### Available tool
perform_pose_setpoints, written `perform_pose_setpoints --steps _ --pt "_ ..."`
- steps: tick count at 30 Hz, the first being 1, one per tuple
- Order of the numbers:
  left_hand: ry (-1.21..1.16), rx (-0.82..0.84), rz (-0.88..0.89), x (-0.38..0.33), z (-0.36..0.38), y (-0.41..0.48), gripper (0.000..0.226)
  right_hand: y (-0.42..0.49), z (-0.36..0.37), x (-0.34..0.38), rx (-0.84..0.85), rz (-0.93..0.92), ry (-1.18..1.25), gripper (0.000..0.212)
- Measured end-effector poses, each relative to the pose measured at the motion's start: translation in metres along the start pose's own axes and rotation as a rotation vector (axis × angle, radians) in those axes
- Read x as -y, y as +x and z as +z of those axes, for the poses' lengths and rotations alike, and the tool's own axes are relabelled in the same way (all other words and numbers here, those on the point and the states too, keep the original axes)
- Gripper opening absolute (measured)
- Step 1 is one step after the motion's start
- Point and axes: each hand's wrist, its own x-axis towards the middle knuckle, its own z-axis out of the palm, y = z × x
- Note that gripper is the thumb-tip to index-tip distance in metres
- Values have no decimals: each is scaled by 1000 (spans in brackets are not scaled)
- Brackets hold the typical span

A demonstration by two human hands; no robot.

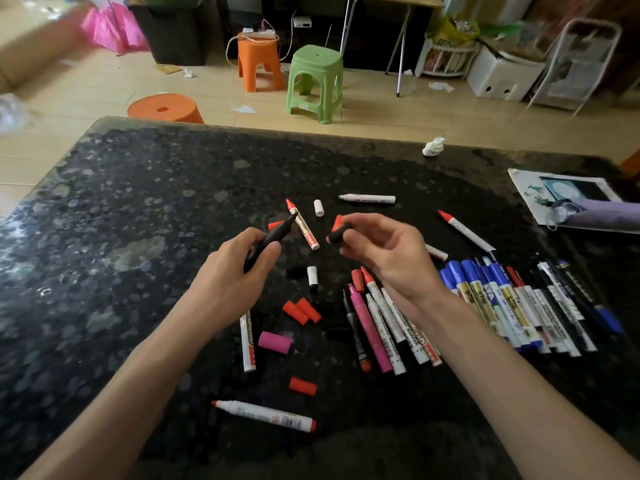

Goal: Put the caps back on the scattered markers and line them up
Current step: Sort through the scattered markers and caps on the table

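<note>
We seem partway: a row of capped markers (512, 299) lies lower right, our left grip (235, 271) holds a black marker (266, 242) mid-frame, our right grip (384, 251) pinches a black cap (336, 236), and loose red caps (301, 311) and uncapped markers (263, 415) remain on the bench (138, 202).

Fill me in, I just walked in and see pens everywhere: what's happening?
A person is recapping markers at a dark table. The left hand holds a black marker, the right hand pinches a black cap beside it, not yet on. A row of capped markers lies on the right; uncapped markers and loose red caps lie scattered.
</note>
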Motion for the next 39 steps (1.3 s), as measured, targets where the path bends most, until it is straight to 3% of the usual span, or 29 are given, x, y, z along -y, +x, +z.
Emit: perform_pose_setpoints --steps 3,7,11,15,25,39 --pt "-18 -5 38 -1 1 -1 16 -43 -9 19 77 147 291 24" --pt "-92 49 135 -6 5 -6 21 -66 -15 28 101 199 325 26" --pt "-118 216 253 -13 11 -12 17 -75 -20 22 45 175 22 31" --pt "-66 279 299 -10 17 -14 17 -77 -24 16 -116 47 -348 30" --pt "-14 272 290 -6 22 -11 23 -80 -32 15 -88 -99 -436 31" --pt "56 296 332 -3 29 -13 19 -85 -20 4 -31 -132 -536 28"
